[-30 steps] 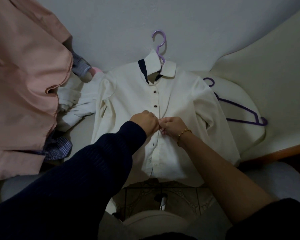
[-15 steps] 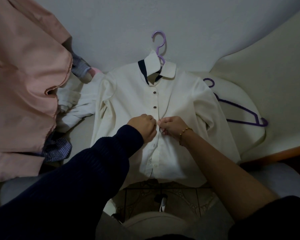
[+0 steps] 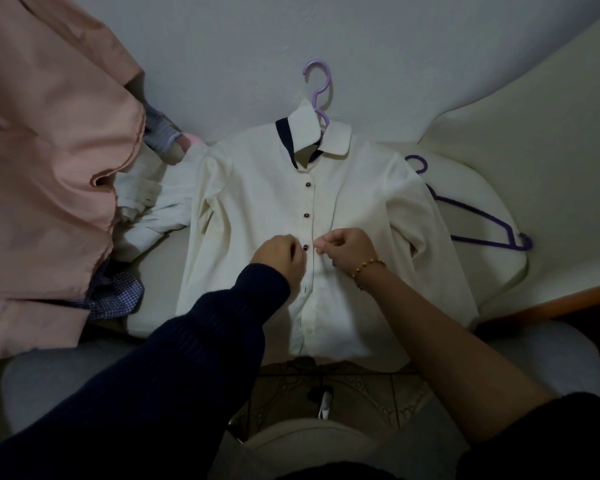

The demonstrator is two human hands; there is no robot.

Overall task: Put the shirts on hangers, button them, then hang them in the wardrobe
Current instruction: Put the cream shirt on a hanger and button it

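Observation:
A cream white shirt (image 3: 257, 202) with a dark-lined collar lies face up on the bed, on a lilac hanger (image 3: 317, 88) whose hook sticks out above the collar. Three dark buttons show closed down the placket, the third button (image 3: 305, 247) sitting between my hands. My left hand (image 3: 279, 256), in a dark sleeve, is curled on the fabric just left of that button. My right hand (image 3: 349, 247), with a bead bracelet on its wrist, pinches the placket edge just right of it. The placket below my hands lies unfastened.
A large peach shirt (image 3: 49, 168) lies at the left over a checked shirt (image 3: 115, 296) and a crumpled white garment (image 3: 146, 209). A spare purple hanger (image 3: 482, 220) lies right of the shirt on the pale sheet (image 3: 534, 133). The wooden bed edge (image 3: 551, 303) and tiled floor (image 3: 343, 386) are below.
My hands were pressed together over the placket; now they have drawn slightly apart, and the third button shows closed between them.

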